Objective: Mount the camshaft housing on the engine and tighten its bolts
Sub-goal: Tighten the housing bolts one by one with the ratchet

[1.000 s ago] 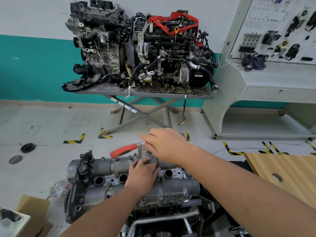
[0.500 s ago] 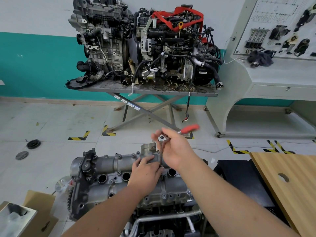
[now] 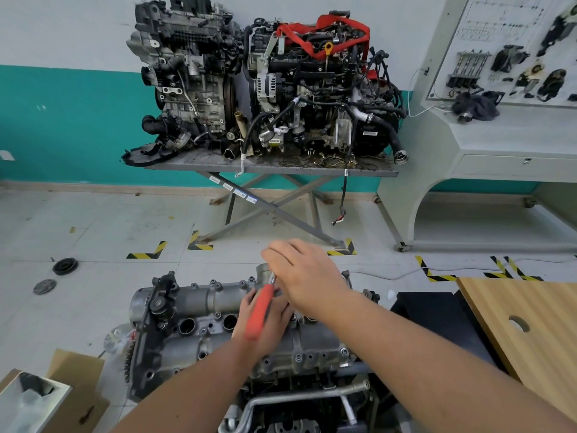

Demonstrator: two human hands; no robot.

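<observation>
The camshaft housing [image 3: 218, 310] sits on top of the engine [image 3: 281, 385] at the lower centre of the view, its long axis running left to right, with bolts [image 3: 298, 357] visible along its near edge.

Right hand [image 3: 307, 273]: the forearm enters from the lower right and reaches diagonally up and left across the housing. The hand is palm-down over the far edge of the housing, its fingers curled over the head end of a ratchet wrench [image 3: 260, 310]. Only a short metal section of the tool shows at the hand; the red handle slopes down and toward the camera, passing over the left hand. The socket end and the bolt under it are hidden by the hand.

Left hand [image 3: 265, 320]: the forearm enters from the bottom centre and runs up to the middle of the housing. The hand lies palm-down on the housing, just below the right hand. Its fingers are largely covered by the red handle and the right hand; whether they grip anything cannot be determined.

Surroundings: two other engines [image 3: 265, 85] stand on a metal tabletop [image 3: 274, 165] against the far wall. A wooden panel [image 3: 530, 326] lies at the right, a cardboard box [image 3: 75, 398] at the lower left.
</observation>
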